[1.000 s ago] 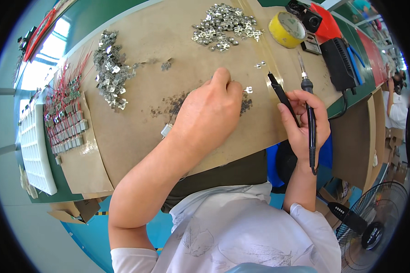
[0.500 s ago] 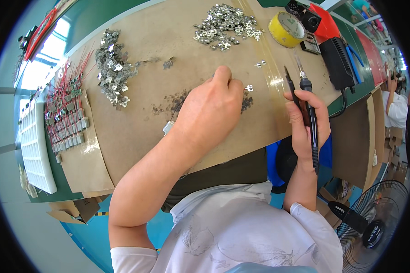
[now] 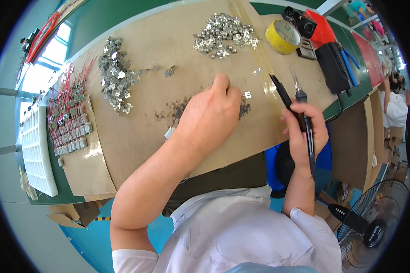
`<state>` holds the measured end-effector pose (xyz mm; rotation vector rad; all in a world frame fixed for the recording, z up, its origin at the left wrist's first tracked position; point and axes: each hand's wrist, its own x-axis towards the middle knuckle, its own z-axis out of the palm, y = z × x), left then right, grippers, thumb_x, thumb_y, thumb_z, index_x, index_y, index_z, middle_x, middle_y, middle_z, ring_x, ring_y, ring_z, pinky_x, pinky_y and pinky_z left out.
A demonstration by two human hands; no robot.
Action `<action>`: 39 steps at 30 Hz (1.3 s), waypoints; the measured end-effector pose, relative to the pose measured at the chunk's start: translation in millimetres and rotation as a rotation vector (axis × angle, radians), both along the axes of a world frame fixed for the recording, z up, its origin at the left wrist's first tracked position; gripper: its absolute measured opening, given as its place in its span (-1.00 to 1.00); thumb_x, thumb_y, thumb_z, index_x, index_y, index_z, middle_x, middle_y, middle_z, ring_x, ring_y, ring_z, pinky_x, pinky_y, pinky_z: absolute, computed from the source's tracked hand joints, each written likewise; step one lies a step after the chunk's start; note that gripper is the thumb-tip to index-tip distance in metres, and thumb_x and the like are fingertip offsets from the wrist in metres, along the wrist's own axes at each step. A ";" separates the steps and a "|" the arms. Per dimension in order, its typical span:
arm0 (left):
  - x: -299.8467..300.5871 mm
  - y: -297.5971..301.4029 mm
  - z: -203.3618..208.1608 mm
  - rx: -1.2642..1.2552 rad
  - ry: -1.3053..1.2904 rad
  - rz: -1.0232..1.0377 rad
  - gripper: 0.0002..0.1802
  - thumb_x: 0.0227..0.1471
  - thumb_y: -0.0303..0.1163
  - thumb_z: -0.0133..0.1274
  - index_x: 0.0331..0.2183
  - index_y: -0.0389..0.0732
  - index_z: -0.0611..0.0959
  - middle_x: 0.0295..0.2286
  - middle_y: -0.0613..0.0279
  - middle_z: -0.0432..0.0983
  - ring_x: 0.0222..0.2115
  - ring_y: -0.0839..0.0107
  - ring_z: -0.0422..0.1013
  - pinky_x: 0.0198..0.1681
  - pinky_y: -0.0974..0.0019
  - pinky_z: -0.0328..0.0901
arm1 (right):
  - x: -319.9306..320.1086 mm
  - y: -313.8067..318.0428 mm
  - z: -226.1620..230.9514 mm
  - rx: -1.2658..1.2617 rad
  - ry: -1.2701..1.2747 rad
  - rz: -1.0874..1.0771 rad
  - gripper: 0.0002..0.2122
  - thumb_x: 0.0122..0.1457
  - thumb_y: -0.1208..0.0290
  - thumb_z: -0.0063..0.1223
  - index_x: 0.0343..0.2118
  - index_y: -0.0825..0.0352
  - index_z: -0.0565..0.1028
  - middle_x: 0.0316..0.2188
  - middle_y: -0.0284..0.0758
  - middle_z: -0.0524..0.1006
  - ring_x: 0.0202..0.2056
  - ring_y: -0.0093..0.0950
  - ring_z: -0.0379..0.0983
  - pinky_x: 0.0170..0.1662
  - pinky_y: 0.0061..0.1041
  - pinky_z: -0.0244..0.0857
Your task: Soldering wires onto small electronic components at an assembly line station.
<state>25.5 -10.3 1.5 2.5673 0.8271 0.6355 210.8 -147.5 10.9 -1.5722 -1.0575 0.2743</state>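
Observation:
My left hand (image 3: 210,113) is closed, knuckles up, low over the brown work sheet (image 3: 177,59). Its fingertips are hidden, so whatever they pinch cannot be made out. Beside its wrist a small pale block (image 3: 170,133) partly shows. My right hand (image 3: 309,132) is closed round a black soldering iron (image 3: 309,136), whose bare metal tip points away from me. The same hand holds black tweezers (image 3: 281,91), pointing up and left. A single shiny metal tab (image 3: 247,94) lies between the hands, and dark flakes (image 3: 175,109) are scattered around the left hand.
Heaps of metal tabs lie at far left (image 3: 116,77) and far centre (image 3: 223,34). Wired small boards (image 3: 70,123) stand beside a white gridded tray (image 3: 36,150). Yellow tape (image 3: 282,36) and a black soldering station (image 3: 335,66) sit at far right; a fan (image 3: 373,227) stands lower right.
The tweezers in my right hand have swung left, away from the soldering iron, and more of them shows. My left hand stays almost in place; the whole view has shifted slightly.

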 end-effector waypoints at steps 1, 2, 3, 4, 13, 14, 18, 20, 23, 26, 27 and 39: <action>0.0 0.3 -1.1 0.001 0.017 -0.006 -0.89 0.18 -0.43 0.21 -0.28 -0.27 0.67 -0.28 0.08 0.44 -0.40 0.05 0.54 -0.31 0.08 0.50 | 0.4 -2.6 -0.9 -0.014 -0.085 0.002 -0.82 0.20 0.68 0.30 -0.17 0.32 0.61 -0.40 -0.33 0.66 -0.49 -0.71 0.52 -0.48 -0.73 0.30; -0.1 0.1 -1.8 0.010 0.012 -0.003 -0.89 0.18 -0.43 0.21 -0.28 -0.27 0.67 -0.28 0.08 0.44 -0.40 0.05 0.54 -0.31 0.08 0.50 | -0.8 -4.2 -0.4 -0.015 -0.090 0.020 -0.83 0.22 0.69 0.27 -0.17 0.32 0.61 -0.39 -0.32 0.66 -0.50 -0.71 0.51 -0.48 -0.74 0.30; -0.1 -0.3 -2.4 0.008 -0.001 0.001 -0.89 0.18 -0.43 0.21 -0.28 -0.27 0.67 -0.29 0.08 0.43 -0.40 0.05 0.54 -0.31 0.08 0.50 | -2.1 -5.4 0.3 -0.016 -0.095 0.038 -0.84 0.24 0.69 0.25 -0.17 0.32 0.62 -0.38 -0.32 0.66 -0.51 -0.71 0.50 -0.47 -0.74 0.29; -0.3 -1.4 -2.4 0.002 -0.012 0.000 -0.89 0.18 -0.42 0.21 -0.29 -0.26 0.67 -0.29 0.08 0.43 -0.41 0.06 0.54 -0.32 0.09 0.50 | -6.9 -6.8 4.3 -0.025 -0.136 0.034 -0.86 0.25 0.70 0.22 -0.19 0.33 0.61 -0.37 -0.28 0.65 -0.50 -0.66 0.49 -0.45 -0.70 0.30; 1.1 0.0 -0.9 0.038 -0.026 -0.004 -0.89 0.17 -0.44 0.21 -0.30 -0.28 0.67 -0.31 0.06 0.43 -0.42 0.05 0.53 -0.34 0.09 0.49 | -15.7 -1.6 6.3 0.036 -0.471 0.076 -0.78 0.05 0.81 0.33 -0.32 0.34 0.62 -0.57 -0.25 0.50 -0.55 -0.39 0.45 -0.36 -0.52 0.44; 1.4 0.2 -1.1 0.035 -0.025 -0.004 -0.89 0.17 -0.44 0.21 -0.30 -0.28 0.67 -0.31 0.06 0.43 -0.42 0.05 0.53 -0.34 0.09 0.49 | -17.9 -1.5 5.7 0.046 -0.507 0.071 -0.77 0.03 0.82 0.35 -0.33 0.34 0.62 -0.58 -0.25 0.50 -0.56 -0.39 0.45 -0.36 -0.49 0.47; 0.8 0.3 -1.7 0.041 -0.038 -0.008 -0.88 0.17 -0.44 0.21 -0.31 -0.30 0.66 -0.31 0.05 0.43 -0.42 0.05 0.52 -0.35 0.09 0.49 | -24.2 -0.1 -2.2 0.146 -0.595 0.066 -0.73 -0.02 0.83 0.37 -0.31 0.33 0.61 -0.59 -0.25 0.51 -0.60 -0.35 0.42 -0.41 -0.46 0.48; 1.5 0.4 -2.0 0.032 -0.033 -0.006 -0.88 0.17 -0.44 0.21 -0.31 -0.30 0.66 -0.31 0.04 0.43 -0.42 0.04 0.52 -0.34 0.08 0.49 | -29.0 -2.3 -2.1 0.134 -0.644 0.045 -0.71 -0.03 0.83 0.38 -0.30 0.33 0.61 -0.59 -0.25 0.52 -0.61 -0.35 0.41 -0.44 -0.47 0.44; 1.1 -0.3 -2.1 0.021 -0.044 -0.003 -0.87 0.18 -0.44 0.20 -0.32 -0.31 0.65 -0.31 0.03 0.43 -0.42 0.03 0.52 -0.34 0.08 0.49 | -35.6 -7.9 -2.9 0.108 -0.721 0.022 -0.69 -0.05 0.82 0.38 -0.27 0.32 0.59 -0.59 -0.22 0.55 -0.62 -0.36 0.40 -0.53 -0.50 0.32; 0.9 -0.1 -1.1 0.018 -0.039 -0.008 -0.87 0.18 -0.43 0.20 -0.32 -0.31 0.65 -0.31 0.03 0.43 -0.41 0.02 0.53 -0.34 0.07 0.48 | -40.3 -8.3 -6.4 0.140 -0.708 0.002 -0.68 -0.06 0.81 0.38 -0.26 0.33 0.59 -0.59 -0.21 0.55 -0.64 -0.37 0.38 -0.54 -0.51 0.29; 0.8 -0.1 -0.7 0.019 -0.038 -0.007 -0.87 0.19 -0.43 0.20 -0.32 -0.31 0.65 -0.31 0.03 0.43 -0.41 0.01 0.53 -0.34 0.07 0.48 | -41.4 -8.5 -6.1 0.129 -0.713 0.003 -0.68 -0.06 0.81 0.38 -0.26 0.33 0.58 -0.59 -0.21 0.54 -0.65 -0.36 0.38 -0.55 -0.50 0.29; 1.0 0.2 1.5 0.020 -0.029 -0.016 -0.87 0.19 -0.43 0.19 -0.30 -0.32 0.65 -0.30 0.01 0.44 -0.40 0.01 0.53 -0.33 0.06 0.49 | -43.7 -7.6 -8.7 0.099 -0.735 -0.048 -0.70 -0.02 0.78 0.38 -0.27 0.30 0.57 -0.51 -0.21 0.63 -0.63 -0.42 0.39 -0.52 -0.55 0.27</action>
